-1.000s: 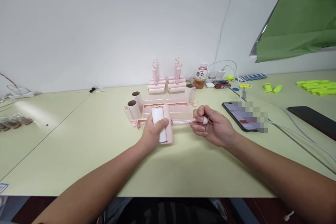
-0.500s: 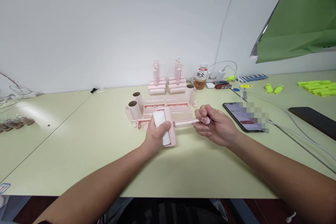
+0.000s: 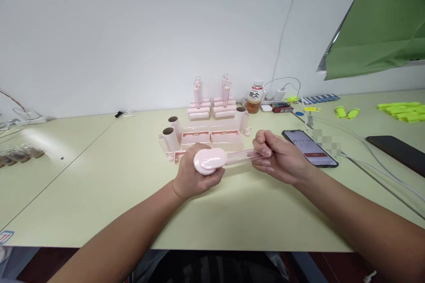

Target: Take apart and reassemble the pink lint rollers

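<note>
A pink lint roller [image 3: 210,161] is held above the pale green table [image 3: 109,185] in both hands. My left hand [image 3: 191,177] grips its roller head, whose rounded pink end cap faces the camera. My right hand [image 3: 279,157] is closed around the clear pink handle [image 3: 241,156] at its far end. Behind the hands lie two pink trays [image 3: 211,137], cardboard-core rolls [image 3: 171,135] and a further roll [image 3: 239,116]. Assembled pink rollers [image 3: 210,101] stand in two stacks near the wall.
A drink bottle [image 3: 254,96] stands by the wall with a charger and cables. A lit phone [image 3: 310,147] lies right of my right hand, a dark phone [image 3: 396,152] farther right. Yellow-green clips [image 3: 403,110] and green cloth [image 3: 378,31] are at the right.
My left hand has turned the roller head so its end cap now faces the camera instead of the white roll. Both hands have shifted slightly right.
</note>
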Tool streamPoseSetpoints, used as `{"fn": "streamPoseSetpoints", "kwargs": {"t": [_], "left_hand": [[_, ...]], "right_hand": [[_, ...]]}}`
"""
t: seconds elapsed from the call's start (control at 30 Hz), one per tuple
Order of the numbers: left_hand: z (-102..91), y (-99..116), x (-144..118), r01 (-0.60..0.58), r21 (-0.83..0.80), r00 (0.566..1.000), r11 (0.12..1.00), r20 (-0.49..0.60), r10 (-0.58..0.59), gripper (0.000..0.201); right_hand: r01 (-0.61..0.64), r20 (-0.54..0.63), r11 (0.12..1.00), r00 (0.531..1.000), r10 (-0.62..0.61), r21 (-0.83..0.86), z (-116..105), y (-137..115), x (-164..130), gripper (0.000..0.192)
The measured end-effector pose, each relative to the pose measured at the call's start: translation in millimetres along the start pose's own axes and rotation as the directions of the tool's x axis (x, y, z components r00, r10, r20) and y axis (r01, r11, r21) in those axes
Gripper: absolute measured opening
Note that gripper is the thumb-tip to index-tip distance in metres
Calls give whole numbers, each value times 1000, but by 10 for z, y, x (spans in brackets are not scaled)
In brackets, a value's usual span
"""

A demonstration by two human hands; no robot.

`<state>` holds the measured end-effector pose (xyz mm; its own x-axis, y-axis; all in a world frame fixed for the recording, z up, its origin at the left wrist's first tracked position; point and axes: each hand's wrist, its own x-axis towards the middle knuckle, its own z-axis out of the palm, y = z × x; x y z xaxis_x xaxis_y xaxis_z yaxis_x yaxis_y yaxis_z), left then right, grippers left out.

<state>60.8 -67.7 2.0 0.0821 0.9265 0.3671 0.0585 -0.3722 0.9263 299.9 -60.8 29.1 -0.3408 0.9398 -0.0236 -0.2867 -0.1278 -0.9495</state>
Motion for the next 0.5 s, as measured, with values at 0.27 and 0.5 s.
{"fn": "streamPoseSetpoints", "kwargs": {"t": [0.27, 0.5], "left_hand": [[-135, -71, 112, -758, 524, 594, 388, 310, 743, 32], [-99, -115, 112, -652, 569, 718, 501, 251, 649, 64]], "right_hand": [[23, -57, 999, 998, -21, 36, -125, -46, 72, 33], [85, -44, 987, 996, -80, 138, -103, -58, 24, 31]]}}
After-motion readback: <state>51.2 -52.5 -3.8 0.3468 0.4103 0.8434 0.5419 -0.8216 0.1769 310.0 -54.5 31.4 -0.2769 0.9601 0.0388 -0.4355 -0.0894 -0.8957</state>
